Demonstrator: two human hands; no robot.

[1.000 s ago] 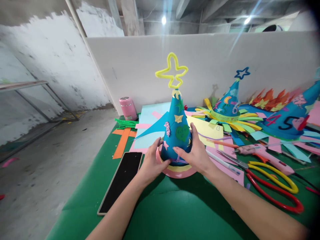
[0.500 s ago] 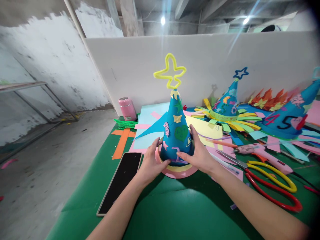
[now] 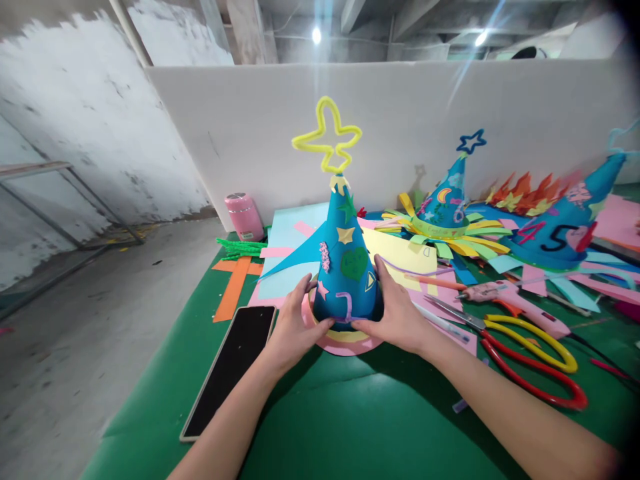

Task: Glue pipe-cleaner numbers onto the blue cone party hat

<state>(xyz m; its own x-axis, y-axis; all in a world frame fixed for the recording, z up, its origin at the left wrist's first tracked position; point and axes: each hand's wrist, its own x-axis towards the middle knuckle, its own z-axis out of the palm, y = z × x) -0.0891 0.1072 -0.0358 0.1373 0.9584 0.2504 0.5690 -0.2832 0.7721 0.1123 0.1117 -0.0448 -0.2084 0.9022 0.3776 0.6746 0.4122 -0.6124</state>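
Note:
A blue paper cone hat (image 3: 336,280) stands upright before me, decorated with stars, a green heart and a purple curved strip. From its tip rises a yellow pipe-cleaner star (image 3: 327,135). Round its base runs a pink and yellow paper brim (image 3: 349,345). My left hand (image 3: 294,330) grips the lower left side, thumb at the front. On the lower right, my right hand (image 3: 400,313) holds the cone too, its thumb by the purple strip. The fingers behind the cone are partly hidden.
A black phone (image 3: 231,370) lies left on the green table (image 3: 340,427). Scissors (image 3: 525,353) and a pink glue gun (image 3: 510,300) lie right. Behind are paper sheets (image 3: 295,267), green pipe cleaners (image 3: 240,249), a pink bottle (image 3: 243,217) and other hats (image 3: 445,193).
The view has shifted slightly, so most things sit a little further left. My right thumb has slid lower on the cone, down to the end of the purple strip. Both hands still hold the hat.

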